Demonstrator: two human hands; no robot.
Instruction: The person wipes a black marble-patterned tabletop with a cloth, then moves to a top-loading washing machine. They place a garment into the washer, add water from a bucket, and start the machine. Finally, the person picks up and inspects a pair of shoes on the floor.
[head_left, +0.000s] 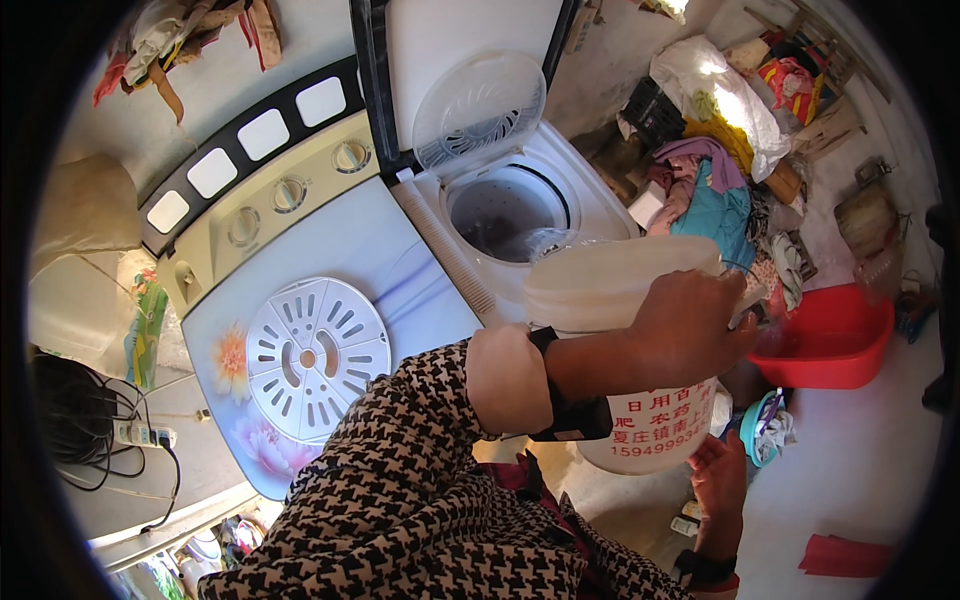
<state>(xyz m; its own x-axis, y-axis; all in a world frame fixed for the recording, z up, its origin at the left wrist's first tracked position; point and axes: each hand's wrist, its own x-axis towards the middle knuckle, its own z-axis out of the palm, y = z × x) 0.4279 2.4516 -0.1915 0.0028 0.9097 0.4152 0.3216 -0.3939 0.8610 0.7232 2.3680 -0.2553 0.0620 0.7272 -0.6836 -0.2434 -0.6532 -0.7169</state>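
A white plastic bucket (652, 442) with red writing hangs at the front edge of a twin-tub washing machine. My left hand (682, 330) reaches across its upper side and grips it near the rim and handle. Against its lower right edge rests my right hand (720, 472), fingers at the base. Beside the bucket's mouth, the round spin tub (506, 210) stands uncovered, its clear slotted inner lid (480, 112) raised. A clear glossy patch lies between tub and bucket; water or thin plastic, I cannot tell. A white slotted disc (319, 360) lies on the closed floral wash lid (420, 292).
Right of the machine are piled clothes (712, 202), a black crate (651, 109) and a red basin (832, 345). A small turquoise basin (754, 435) stands on the floor near my right hand. At left are a power strip (142, 433) and coiled black cables (71, 412).
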